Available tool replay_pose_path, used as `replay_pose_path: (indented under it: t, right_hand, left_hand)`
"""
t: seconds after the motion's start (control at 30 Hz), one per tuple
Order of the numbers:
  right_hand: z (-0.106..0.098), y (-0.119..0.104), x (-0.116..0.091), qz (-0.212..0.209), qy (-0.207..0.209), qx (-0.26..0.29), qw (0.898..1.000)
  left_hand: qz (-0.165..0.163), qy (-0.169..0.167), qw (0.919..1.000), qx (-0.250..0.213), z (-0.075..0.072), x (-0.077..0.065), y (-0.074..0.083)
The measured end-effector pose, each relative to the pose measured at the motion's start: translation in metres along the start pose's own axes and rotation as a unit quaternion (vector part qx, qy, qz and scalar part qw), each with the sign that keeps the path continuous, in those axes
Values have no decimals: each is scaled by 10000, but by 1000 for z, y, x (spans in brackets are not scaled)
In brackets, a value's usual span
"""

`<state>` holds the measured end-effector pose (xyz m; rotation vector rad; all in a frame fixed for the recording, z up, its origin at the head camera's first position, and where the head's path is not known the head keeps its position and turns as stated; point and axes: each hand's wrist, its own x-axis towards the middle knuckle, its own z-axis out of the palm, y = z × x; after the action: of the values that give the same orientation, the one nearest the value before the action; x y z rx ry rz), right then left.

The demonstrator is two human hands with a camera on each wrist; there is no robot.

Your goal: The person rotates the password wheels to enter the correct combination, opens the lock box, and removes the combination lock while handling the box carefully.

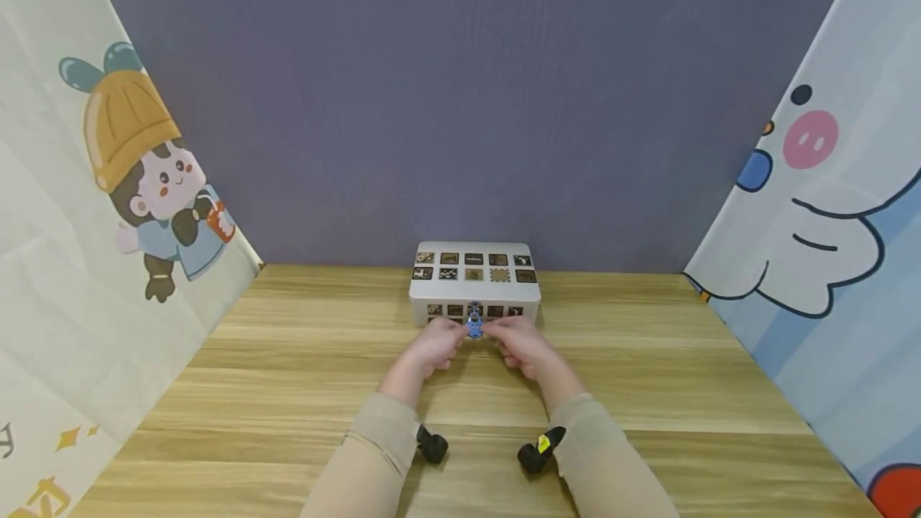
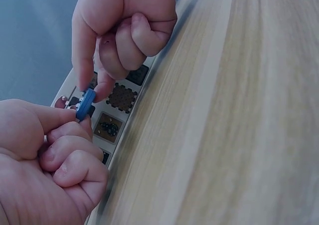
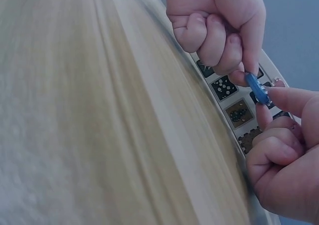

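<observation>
Between both hands, at the middle of the box's front, is a small blue padlock (image 1: 474, 328) with silvery bits along one face. My left hand (image 1: 436, 342) pinches one side of it between thumb and index finger, the other fingers curled in. From the opposite side, the thumb and index finger of my right hand (image 1: 524, 342) pinch it too. The wrist views show the padlock (image 2: 86, 105) edge-on, its body (image 3: 257, 89) partly hidden by fingertips. Right behind it stands a closed white box (image 1: 475, 288) printed with dark square pictures, with a small metal clasp (image 1: 474, 308) at its front.
The box stands at the back of a wood-grain table (image 1: 288, 390), close to a grey-purple wall (image 1: 468, 102). Cartoon-printed panels (image 1: 57, 278) flank the table on both sides. Black wrist-worn devices (image 1: 432, 445) jut inward from both sleeves.
</observation>
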<state>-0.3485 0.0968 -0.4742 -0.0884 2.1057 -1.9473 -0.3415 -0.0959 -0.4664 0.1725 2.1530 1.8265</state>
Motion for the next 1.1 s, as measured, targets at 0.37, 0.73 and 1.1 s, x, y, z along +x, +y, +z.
replay_pose_path:
  t: [0.37, 0.73, 1.1]
  right_hand:
    - [4, 0, -1, 47, 19, -58, 10000]
    - [6, 0, 0, 68, 14, 77, 9999]
    - [9, 1, 0, 131, 14, 141, 9998]
  left_hand:
    - [43, 96, 9998, 184, 0, 3, -3]
    - [132, 148, 9992, 358, 1, 1, -2]
    - [92, 145, 9991, 396, 0, 3, -1]
